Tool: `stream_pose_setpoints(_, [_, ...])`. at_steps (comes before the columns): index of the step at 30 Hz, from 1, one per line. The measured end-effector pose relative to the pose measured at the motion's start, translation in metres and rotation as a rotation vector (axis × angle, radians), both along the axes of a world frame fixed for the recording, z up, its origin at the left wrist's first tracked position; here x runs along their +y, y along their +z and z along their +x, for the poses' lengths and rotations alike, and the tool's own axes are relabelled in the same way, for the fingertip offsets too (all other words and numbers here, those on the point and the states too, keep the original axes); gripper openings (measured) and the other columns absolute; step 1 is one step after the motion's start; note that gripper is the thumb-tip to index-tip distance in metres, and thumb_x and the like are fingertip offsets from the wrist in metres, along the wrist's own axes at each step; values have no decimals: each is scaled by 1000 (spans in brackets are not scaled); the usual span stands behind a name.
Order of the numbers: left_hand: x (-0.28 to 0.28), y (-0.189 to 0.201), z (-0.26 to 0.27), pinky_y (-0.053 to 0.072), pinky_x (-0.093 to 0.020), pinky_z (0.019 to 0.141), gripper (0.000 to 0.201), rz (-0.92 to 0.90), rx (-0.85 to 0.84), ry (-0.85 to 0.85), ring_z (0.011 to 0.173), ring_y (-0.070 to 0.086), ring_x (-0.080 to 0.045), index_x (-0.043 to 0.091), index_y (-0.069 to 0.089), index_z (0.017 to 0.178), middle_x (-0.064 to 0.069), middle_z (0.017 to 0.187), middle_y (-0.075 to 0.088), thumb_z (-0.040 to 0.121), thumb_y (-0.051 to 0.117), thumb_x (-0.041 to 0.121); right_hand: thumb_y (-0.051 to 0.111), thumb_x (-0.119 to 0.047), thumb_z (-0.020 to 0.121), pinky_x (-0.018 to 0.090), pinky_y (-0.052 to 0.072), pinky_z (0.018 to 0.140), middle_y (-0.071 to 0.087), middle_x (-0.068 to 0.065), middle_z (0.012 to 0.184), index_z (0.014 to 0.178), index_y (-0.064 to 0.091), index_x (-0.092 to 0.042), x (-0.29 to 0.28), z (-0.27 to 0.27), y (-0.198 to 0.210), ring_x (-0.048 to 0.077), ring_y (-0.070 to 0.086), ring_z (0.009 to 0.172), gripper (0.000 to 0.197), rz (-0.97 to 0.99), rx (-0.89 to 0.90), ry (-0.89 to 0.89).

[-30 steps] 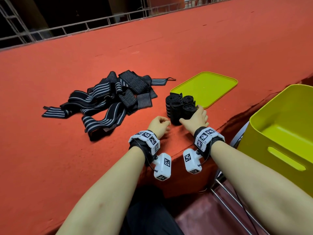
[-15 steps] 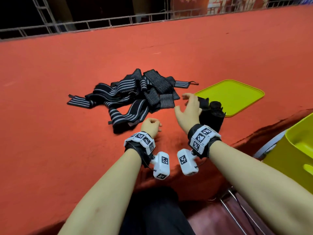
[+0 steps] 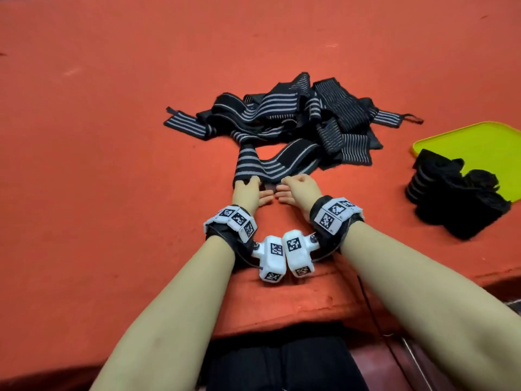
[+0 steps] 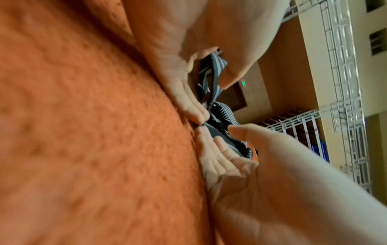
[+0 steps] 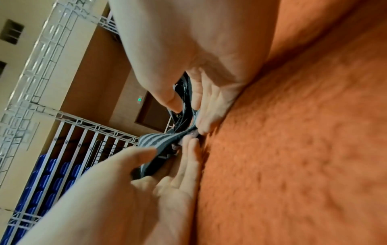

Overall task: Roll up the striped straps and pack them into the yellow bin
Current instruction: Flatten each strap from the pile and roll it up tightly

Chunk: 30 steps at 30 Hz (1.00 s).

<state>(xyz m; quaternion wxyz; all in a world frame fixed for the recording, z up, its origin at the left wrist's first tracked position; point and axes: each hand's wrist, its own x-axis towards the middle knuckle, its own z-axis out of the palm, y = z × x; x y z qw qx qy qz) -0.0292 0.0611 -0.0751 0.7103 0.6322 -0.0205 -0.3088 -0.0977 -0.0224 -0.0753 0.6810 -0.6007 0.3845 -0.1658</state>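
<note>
Both hands pinch strap; wrist views confirm.

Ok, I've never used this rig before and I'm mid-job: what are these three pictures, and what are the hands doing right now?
No robot here: a person works bare-handed, wearing cameras. The big picture comes from the head, looking down; the other two come from each wrist, looking along the fingers.

On the red surface lies a heap of loose striped straps. To the right, rolled straps sit partly on a yellow tray. The yellow bin is out of view.

The left hand and right hand each pinch the near end of one striped strap between thumb and fingers, apparently to begin rolling it.
</note>
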Motion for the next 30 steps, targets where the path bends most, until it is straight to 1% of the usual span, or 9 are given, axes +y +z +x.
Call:
stream_pose_setpoints(5, [-3, -6, 17, 47, -23, 44, 22, -61, 65, 55, 58, 53, -17, 11, 51, 101, -8, 82, 55, 95, 44, 31, 54, -9, 93, 16, 49, 50, 53, 7, 72, 79, 50, -8, -3, 3, 2, 15, 53, 60, 15, 22, 55, 42])
stream_pose_setpoints(7, [-7, -8, 16, 51, -24, 51, 22, -47, -11, 28, 69, 57, -19, 9, 53, 88, -9, 84, 55, 95, 50, 30, 59, -11, 89, 20, 49, 61, 54, 4, 72, 91, 55, -9, -2, 2, 0, 12, 52, 62, 5, -56, 104, 120])
stream_pose_setpoints(9, [-8, -12, 14, 55, -28, 62, 24, -56, -33, 28, 85, 59, -24, 7, 50, 79, -11, 89, 53, 95, 53, 24, 63, -15, 86, 30, 52, 77, 58, 0, 75, 99, 60, -13, -3, 2, -5, 13, 55, 70, 14, -174, 158, 201])
stream_pose_setpoints(11, [-3, -13, 13, 57, -28, 64, 21, -94, 7, 59, 101, 59, -30, 3, 51, 87, -16, 103, 56, 96, 52, 23, 63, -18, 85, 34, 48, 96, 61, -4, 92, 112, 64, -13, 0, 1, -8, 15, 57, 91, 28, -316, 231, 283])
stream_pose_setpoints(14, [7, -10, 11, 59, -29, 63, 24, -183, 69, 105, 106, 60, -35, 0, 48, 107, -23, 117, 55, 98, 48, 22, 58, -26, 84, 31, 36, 108, 48, 6, 131, 131, 56, -16, 11, 2, -9, 16, 49, 115, 48, -580, 367, 434])
stream_pose_setpoints(19, [18, -11, 11, 52, -38, 86, 30, -139, 2, 139, 110, 58, -38, -3, 45, 116, -30, 118, 55, 100, 43, 23, 51, -35, 89, 34, 31, 111, 29, 8, 141, 139, 45, -33, 21, 7, -2, 28, 40, 127, 50, -790, 605, 480])
stream_pose_setpoints(21, [20, -11, 11, 53, -36, 83, 25, -121, -40, 148, 109, 60, -37, -1, 46, 107, -32, 118, 55, 100, 43, 22, 50, -34, 90, 36, 33, 110, 29, 7, 142, 138, 46, -35, 20, 10, 0, 29, 40, 126, 49, -808, 633, 496])
stream_pose_setpoints(25, [23, -8, 13, 56, -23, 62, 27, -46, -202, 169, 91, 66, -29, 6, 50, 79, -28, 110, 59, 99, 47, 25, 49, -34, 90, 38, 36, 107, 29, 6, 142, 138, 46, -38, 21, 15, 3, 30, 42, 124, 48, -823, 692, 519])
stream_pose_setpoints(30, [33, 1, 9, 58, -28, 62, 34, 72, -306, 178, 78, 70, -28, 7, 47, 72, -16, 87, 64, 99, 46, 28, 48, -30, 91, 38, 33, 109, 23, 4, 146, 140, 44, -37, 25, 16, 3, 30, 34, 129, 50, -864, 724, 525])
